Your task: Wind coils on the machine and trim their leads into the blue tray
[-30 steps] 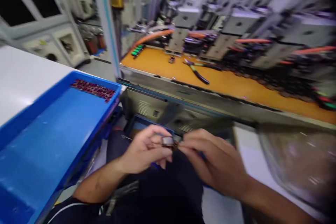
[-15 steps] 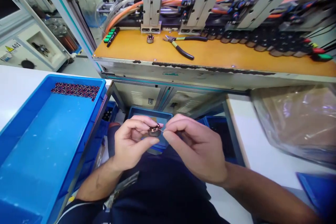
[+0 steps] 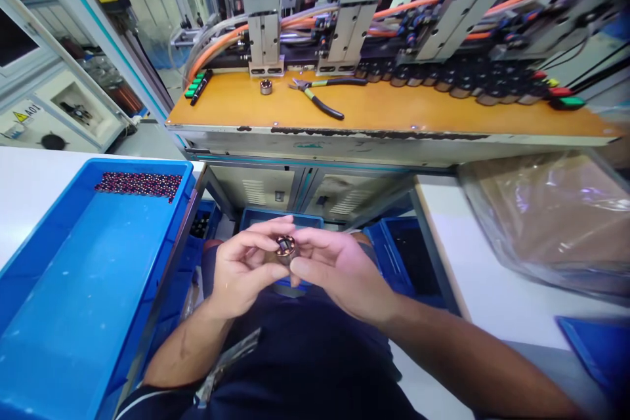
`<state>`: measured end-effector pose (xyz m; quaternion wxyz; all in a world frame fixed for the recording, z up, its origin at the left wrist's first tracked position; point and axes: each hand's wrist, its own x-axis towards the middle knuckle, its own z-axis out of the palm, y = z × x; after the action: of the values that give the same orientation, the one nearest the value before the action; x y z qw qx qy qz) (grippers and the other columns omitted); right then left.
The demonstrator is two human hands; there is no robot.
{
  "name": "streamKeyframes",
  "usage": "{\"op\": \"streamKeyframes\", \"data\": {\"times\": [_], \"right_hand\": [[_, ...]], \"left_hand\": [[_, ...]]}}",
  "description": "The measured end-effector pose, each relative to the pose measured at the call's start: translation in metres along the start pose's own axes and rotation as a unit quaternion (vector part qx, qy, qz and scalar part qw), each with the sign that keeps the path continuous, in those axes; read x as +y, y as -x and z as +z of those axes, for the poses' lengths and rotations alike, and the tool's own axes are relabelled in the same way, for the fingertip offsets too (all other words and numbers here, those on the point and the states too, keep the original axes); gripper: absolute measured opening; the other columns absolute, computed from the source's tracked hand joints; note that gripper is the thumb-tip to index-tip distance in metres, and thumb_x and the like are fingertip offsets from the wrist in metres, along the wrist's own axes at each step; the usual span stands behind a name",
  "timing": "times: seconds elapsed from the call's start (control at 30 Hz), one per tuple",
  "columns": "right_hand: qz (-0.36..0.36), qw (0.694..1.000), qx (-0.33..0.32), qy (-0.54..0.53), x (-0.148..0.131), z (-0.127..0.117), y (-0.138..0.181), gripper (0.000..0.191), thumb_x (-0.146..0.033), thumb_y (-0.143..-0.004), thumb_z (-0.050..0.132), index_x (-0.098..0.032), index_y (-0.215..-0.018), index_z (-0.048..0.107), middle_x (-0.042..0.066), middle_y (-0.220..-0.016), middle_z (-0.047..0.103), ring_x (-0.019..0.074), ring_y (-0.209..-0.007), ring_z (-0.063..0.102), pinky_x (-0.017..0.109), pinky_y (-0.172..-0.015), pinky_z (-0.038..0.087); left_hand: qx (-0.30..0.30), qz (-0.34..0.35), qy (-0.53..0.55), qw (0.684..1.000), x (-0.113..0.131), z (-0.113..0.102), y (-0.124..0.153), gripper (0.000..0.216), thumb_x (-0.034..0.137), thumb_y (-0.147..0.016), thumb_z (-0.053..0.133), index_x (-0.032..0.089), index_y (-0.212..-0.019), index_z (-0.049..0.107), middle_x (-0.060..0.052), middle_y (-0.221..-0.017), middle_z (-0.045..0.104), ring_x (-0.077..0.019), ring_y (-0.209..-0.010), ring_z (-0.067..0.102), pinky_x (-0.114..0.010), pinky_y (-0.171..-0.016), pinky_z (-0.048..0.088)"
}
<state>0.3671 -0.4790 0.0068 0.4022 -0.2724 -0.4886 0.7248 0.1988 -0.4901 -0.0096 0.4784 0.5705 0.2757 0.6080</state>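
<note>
A small round metal part with copper windings (image 3: 286,249) sits between both my hands above my lap. My left hand (image 3: 245,270) pinches it from the left with thumb and fingers. My right hand (image 3: 339,268) closes on it from the right, thumb and forefinger touching its rim. A blue tray (image 3: 59,289) to my left holds a strip of small dark red parts (image 3: 138,184) at its far end.
An orange bench top (image 3: 394,111) carries side cutters (image 3: 317,93), another round part (image 3: 266,86) and a black marker (image 3: 199,86). Machine heads with orange hoses (image 3: 344,20) stand behind. A clear plastic bag (image 3: 546,216) lies at right. Blue bins (image 3: 398,256) sit under the bench.
The view has steadied and tilted up. My right hand has moved in from a pinch beside the part to close on the part itself, which is now turned face-up.
</note>
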Motion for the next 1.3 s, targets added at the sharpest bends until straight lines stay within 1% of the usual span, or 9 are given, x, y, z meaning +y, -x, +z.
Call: {"op": "streamKeyframes", "data": {"times": [0.07, 0.17, 0.23, 0.33, 0.47, 0.8, 0.93, 1.13, 1.3], "right_hand": [[-0.141, 0.978, 0.071, 0.134, 0.003, -0.002, -0.001, 0.019, -0.021, -0.082, 0.070, -0.019, -0.101, 0.065, 0.003, -0.085, 0.066, 0.0111, -0.069, 0.063, 0.023, -0.063, 0.054], [-0.353, 0.843, 0.163, 0.371, 0.007, -0.008, -0.003, 0.029, -0.011, -0.080, 0.071, -0.021, -0.105, 0.062, 0.004, -0.088, 0.068, 0.0135, -0.078, 0.066, 0.024, -0.070, 0.055], [-0.409, 0.770, 0.179, 0.455, 0.008, -0.012, -0.004, 0.032, -0.009, -0.079, 0.070, -0.021, -0.108, 0.060, 0.005, -0.090, 0.070, 0.0146, -0.081, 0.068, 0.024, -0.072, 0.056], [-0.438, 0.733, 0.175, 0.490, 0.009, -0.016, -0.003, 0.029, -0.011, -0.081, 0.068, -0.021, -0.108, 0.059, 0.006, -0.088, 0.070, 0.0160, -0.078, 0.069, 0.026, -0.070, 0.057], [-0.443, 0.725, 0.156, 0.504, 0.006, -0.015, 0.001, 0.028, -0.013, -0.083, 0.065, -0.021, -0.109, 0.059, 0.007, -0.087, 0.070, 0.0179, -0.077, 0.069, 0.028, -0.067, 0.058], [-0.381, 0.839, 0.123, 0.369, -0.012, 0.000, 0.005, 0.025, -0.015, -0.077, 0.075, -0.017, -0.098, 0.062, 0.006, -0.086, 0.062, 0.0148, -0.075, 0.060, 0.027, -0.065, 0.053], [-0.351, 0.865, 0.144, 0.329, -0.013, 0.007, 0.005, 0.012, -0.006, -0.085, 0.062, -0.018, -0.088, 0.063, 0.002, -0.078, 0.062, 0.0116, -0.071, 0.059, 0.024, -0.062, 0.050], [-0.171, 0.953, 0.149, 0.199, -0.020, 0.005, 0.007, 0.014, -0.019, -0.089, 0.063, -0.017, -0.076, 0.063, -0.001, -0.071, 0.060, 0.0084, -0.060, 0.057, 0.019, -0.053, 0.048], [-0.087, 0.981, 0.123, 0.125, -0.021, 0.002, 0.004, 0.020, -0.025, -0.088, 0.063, -0.016, -0.070, 0.063, -0.001, -0.064, 0.060, 0.0086, -0.057, 0.058, 0.019, -0.053, 0.050]], "left_hand": [[0.032, 0.032, -0.043, 0.998, 0.004, -0.008, -0.004, 0.040, 0.027, -0.079, 0.078, 0.028, -0.117, 0.066, -0.010, -0.136, 0.062, -0.0281, -0.129, 0.057, -0.044, -0.101, 0.053], [0.118, 0.138, -0.199, 0.963, 0.017, -0.014, -0.005, 0.054, 0.032, -0.070, 0.085, 0.026, -0.120, 0.067, -0.009, -0.128, 0.063, -0.0243, -0.119, 0.062, -0.037, -0.098, 0.054], [0.095, 0.145, -0.320, 0.931, 0.028, -0.007, -0.003, 0.051, 0.025, -0.068, 0.086, 0.023, -0.116, 0.069, -0.007, -0.110, 0.069, -0.0195, -0.102, 0.066, -0.031, -0.090, 0.056], [0.010, 0.072, -0.385, 0.920, 0.040, 0.013, -0.002, 0.048, 0.023, -0.071, 0.084, 0.018, -0.115, 0.069, -0.007, -0.097, 0.073, -0.0158, -0.082, 0.068, -0.026, -0.074, 0.057], [0.002, 0.049, -0.364, 0.930, 0.041, 0.029, -0.007, 0.037, 0.025, -0.075, 0.081, 0.016, -0.109, 0.069, -0.008, -0.095, 0.075, -0.0144, -0.076, 0.070, -0.023, -0.069, 0.058], [-0.026, 0.122, -0.398, 0.909, 0.036, 0.017, -0.003, 0.044, 0.008, -0.077, 0.075, 0.019, -0.118, 0.064, -0.010, -0.109, 0.073, -0.0214, -0.101, 0.068, -0.036, -0.089, 0.055], [-0.039, 0.113, -0.385, 0.915, 0.034, 0.016, 0.001, 0.046, 0.003, -0.078, 0.071, 0.018, -0.121, 0.065, -0.012, -0.117, 0.069, -0.0213, -0.108, 0.066, -0.033, -0.091, 0.056], [0.003, 0.053, -0.271, 0.961, 0.029, 0.015, 0.002, 0.037, 0.005, -0.076, 0.073, 0.020, -0.109, 0.070, -0.011, -0.112, 0.071, -0.0204, -0.103, 0.068, -0.030, -0.086, 0.059], [0.021, 0.031, -0.190, 0.981, 0.026, 0.016, -0.002, 0.027, 0.008, -0.074, 0.076, 0.017, -0.099, 0.071, -0.012, -0.106, 0.073, -0.0189, -0.094, 0.071, -0.026, -0.076, 0.061]]}}
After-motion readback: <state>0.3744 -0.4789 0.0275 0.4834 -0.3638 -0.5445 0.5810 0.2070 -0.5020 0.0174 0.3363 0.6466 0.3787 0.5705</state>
